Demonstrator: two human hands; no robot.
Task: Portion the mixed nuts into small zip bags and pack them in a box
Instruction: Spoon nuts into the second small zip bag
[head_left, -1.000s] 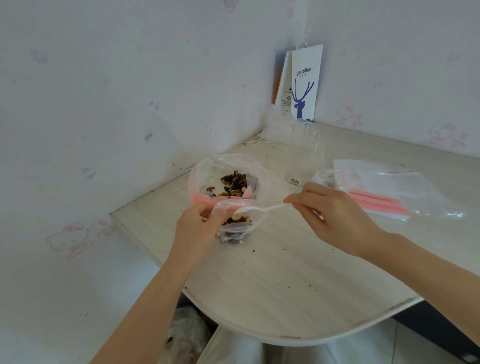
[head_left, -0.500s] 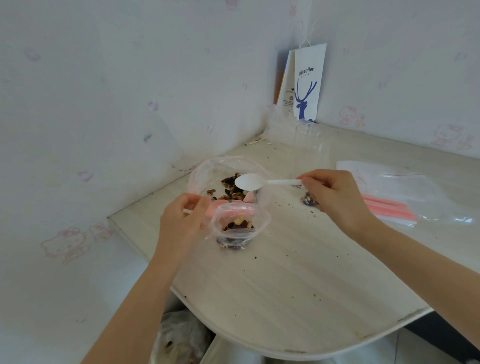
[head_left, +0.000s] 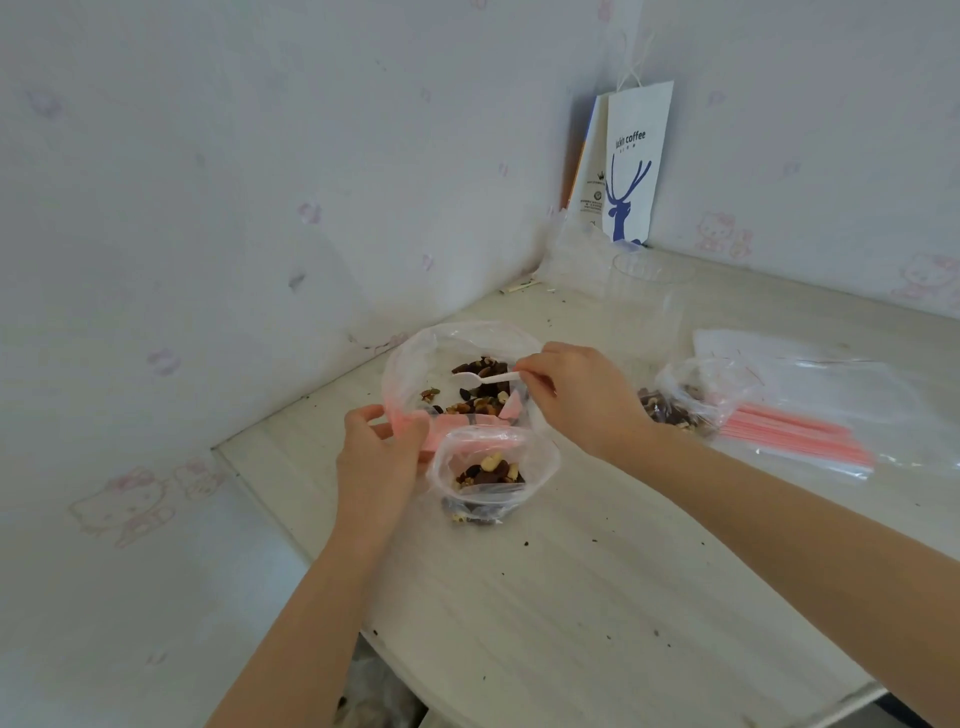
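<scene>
The left hand (head_left: 382, 457) sits at the left edge of the pale counter (head_left: 571, 597), its fingers (head_left: 410, 431) pinched on the pink zip rim where the large bag and the small one meet. The large zip bag (head_left: 415, 364) lies open just behind that hand, its mouth spread wide, with mixed nuts (head_left: 480, 389) heaped in its right half. Directly in front of it, touching its pink strip, stands the small zip bag (head_left: 493, 470), mouth open and partly filled with nuts. A white plastic spoon (head_left: 480, 378) reaches into the large bag, bowl to the left over the nuts; the right hand (head_left: 584, 397) grips its handle, fingers (head_left: 530, 371) closed around the end. To the right of that hand, a filled small bag (head_left: 680, 402) of nuts rests on the counter, beside a flat stack of empty zip bags (head_left: 810, 410) with pink closures. A clear plastic cup (head_left: 652, 291) stands farther back, and a white paper coffee bag (head_left: 631, 166) with a blue deer leans in the wall corner.
</scene>
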